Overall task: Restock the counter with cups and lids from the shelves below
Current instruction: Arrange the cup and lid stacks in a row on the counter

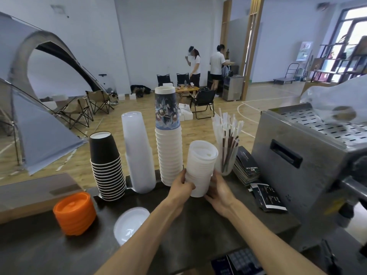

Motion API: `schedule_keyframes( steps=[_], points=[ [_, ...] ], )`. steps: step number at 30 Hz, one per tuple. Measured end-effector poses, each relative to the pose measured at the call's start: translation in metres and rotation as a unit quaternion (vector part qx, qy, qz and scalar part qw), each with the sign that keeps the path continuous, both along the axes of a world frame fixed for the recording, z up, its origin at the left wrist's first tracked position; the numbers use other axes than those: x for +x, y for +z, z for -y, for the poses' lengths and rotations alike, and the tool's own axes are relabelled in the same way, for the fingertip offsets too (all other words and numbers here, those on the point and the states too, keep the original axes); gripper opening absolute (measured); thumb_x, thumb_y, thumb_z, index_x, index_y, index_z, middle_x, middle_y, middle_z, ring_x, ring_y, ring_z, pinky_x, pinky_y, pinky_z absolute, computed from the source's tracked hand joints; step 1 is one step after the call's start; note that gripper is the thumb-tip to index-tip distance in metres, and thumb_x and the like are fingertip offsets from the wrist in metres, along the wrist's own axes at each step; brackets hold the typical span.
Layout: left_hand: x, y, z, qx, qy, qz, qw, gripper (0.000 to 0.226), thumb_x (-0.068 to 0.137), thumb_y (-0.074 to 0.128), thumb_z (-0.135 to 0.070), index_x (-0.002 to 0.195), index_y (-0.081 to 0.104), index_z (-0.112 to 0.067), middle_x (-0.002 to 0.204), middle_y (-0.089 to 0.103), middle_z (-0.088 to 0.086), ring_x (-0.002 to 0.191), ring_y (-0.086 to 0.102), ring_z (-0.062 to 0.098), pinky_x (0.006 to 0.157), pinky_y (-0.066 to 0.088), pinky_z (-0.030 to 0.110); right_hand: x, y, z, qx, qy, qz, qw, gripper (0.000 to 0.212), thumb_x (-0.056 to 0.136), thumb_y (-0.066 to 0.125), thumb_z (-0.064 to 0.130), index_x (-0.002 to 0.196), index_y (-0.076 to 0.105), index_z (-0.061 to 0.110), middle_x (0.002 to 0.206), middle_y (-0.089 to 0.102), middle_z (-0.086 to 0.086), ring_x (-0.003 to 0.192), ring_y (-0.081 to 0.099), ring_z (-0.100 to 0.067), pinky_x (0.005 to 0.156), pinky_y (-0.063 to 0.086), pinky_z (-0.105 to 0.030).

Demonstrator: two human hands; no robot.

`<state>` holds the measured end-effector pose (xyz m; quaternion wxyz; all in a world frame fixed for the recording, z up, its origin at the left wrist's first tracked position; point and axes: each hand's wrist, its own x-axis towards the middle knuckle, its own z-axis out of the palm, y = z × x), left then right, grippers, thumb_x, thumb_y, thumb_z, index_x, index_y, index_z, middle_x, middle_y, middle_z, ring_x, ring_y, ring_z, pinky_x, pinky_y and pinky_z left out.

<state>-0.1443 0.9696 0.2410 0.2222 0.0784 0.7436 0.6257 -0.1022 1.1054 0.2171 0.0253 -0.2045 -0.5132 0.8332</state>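
Steel machine (309,151) at right of the dark table (188,225). Along the far edge: black cups (107,165), clear cups (139,153), tall white cups (169,147), straw jar (226,153) crowding the right. Orange lids (74,213) and white lids (130,223) nearer. Both arms reach forward; left hand (181,185) and right hand (219,192) clasp a stack of white lids (200,167), standing on the table between white cups and jar.

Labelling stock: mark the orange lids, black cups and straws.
orange lids (74,214), head view, side of the stack
black cups (105,155), head view, wall of the top cup
straws (228,133), head view, mid bundle
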Motion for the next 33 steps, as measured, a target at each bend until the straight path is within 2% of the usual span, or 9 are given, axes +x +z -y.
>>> schedule_keyframes(
  steps=[3,6,8,10,14,18,23,27,33],
  points=[
    [0.013,0.011,0.004,-0.011,0.002,0.013,1.0,0.069,0.089,0.052,0.005,0.153,0.035,-0.016,0.145,0.051,0.006,0.124,0.047,0.017,0.101,0.039,0.031,0.009,0.002,0.004,0.006,-0.047,0.021,0.999,0.037,0.102,0.039,0.055,0.108,0.066,0.03,0.115,0.071,-0.001,0.113,0.06,-0.019,0.105,0.039,-0.039],
    [0.033,0.027,0.022,-0.055,0.015,-0.034,0.998,0.047,0.093,0.059,-0.008,0.139,0.052,-0.016,0.129,0.061,0.002,0.115,0.055,0.014,0.095,0.042,0.028,0.023,0.0,0.017,0.063,-0.12,0.091,0.987,0.022,0.101,0.05,0.03,0.109,0.062,0.014,0.115,0.065,-0.013,0.103,0.059,-0.023,0.095,0.049,-0.043],
    [0.048,0.037,0.046,-0.083,0.015,-0.12,0.989,0.029,0.094,0.061,-0.013,0.121,0.063,-0.022,0.116,0.068,-0.006,0.103,0.061,0.004,0.088,0.044,0.019,0.039,0.0,0.036,0.088,-0.062,0.119,0.987,0.021,0.099,0.056,0.023,0.111,0.062,0.007,0.114,0.064,-0.017,0.104,0.063,-0.027,0.095,0.053,-0.043],
    [0.062,0.044,0.077,-0.107,0.037,-0.191,0.975,0.022,0.094,0.063,-0.015,0.114,0.067,-0.025,0.107,0.07,-0.013,0.099,0.064,-0.002,0.077,0.045,0.007,0.055,0.005,0.059,0.112,0.034,0.133,0.984,0.011,0.097,0.06,0.022,0.102,0.062,0.013,0.122,0.062,-0.02,0.114,0.063,-0.03,0.097,0.054,-0.044],
    [0.083,0.041,0.144,-0.148,0.144,-0.246,0.947,0.035,0.095,0.064,-0.014,0.129,0.06,-0.021,0.12,0.064,-0.01,0.105,0.06,-0.001,0.085,0.042,0.008,0.067,0.012,0.1,0.175,0.135,0.129,0.967,0.011,0.096,0.062,0.033,0.1,0.062,0.022,0.115,0.065,-0.008,0.111,0.065,-0.028,0.097,0.056,-0.044],
    [0.1,0.018,0.186,-0.159,0.222,-0.124,0.954,0.048,0.1,0.058,-0.028,0.145,0.045,-0.019,0.143,0.051,0.003,0.13,0.049,0.02,0.104,0.042,0.037,0.068,0.011,0.127,0.188,0.192,0.126,0.955,0.017,0.097,0.06,0.042,0.108,0.058,0.03,0.115,0.058,0.004,0.114,0.058,-0.021,0.103,0.05,-0.045],
    [0.103,-0.01,0.185,-0.021,0.264,0.157,0.951,0.046,0.105,0.046,-0.038,0.144,0.046,-0.015,0.134,0.057,0.015,0.119,0.058,0.032,0.103,0.046,0.047,0.068,0.007,0.145,0.163,0.213,0.136,0.954,0.025,0.098,0.058,0.041,0.119,0.051,0.029,0.125,0.053,0.0,0.122,0.053,-0.025,0.104,0.047,-0.046],
    [0.097,-0.025,0.176,0.023,0.254,0.182,0.95,0.046,0.106,0.043,-0.037,0.145,0.047,-0.015,0.138,0.059,0.016,0.124,0.057,0.035,0.107,0.044,0.048,0.065,0.003,0.144,0.148,0.211,0.127,0.958,0.032,0.099,0.057,0.037,0.128,0.054,0.024,0.133,0.055,-0.005,0.117,0.058,-0.025,0.086,0.054,-0.035],
    [0.058,-0.031,0.157,0.025,0.204,0.175,0.963,0.048,0.105,0.041,-0.045,0.144,0.049,-0.017,0.137,0.061,0.011,0.115,0.06,0.028,0.098,0.047,0.041,0.047,0.007,0.124,0.142,0.16,0.117,0.97,0.03,0.1,0.056,0.039,0.124,0.058,0.022,0.13,0.058,-0.006,0.113,0.06,-0.024,0.073,0.054,-0.03]
  ],
)
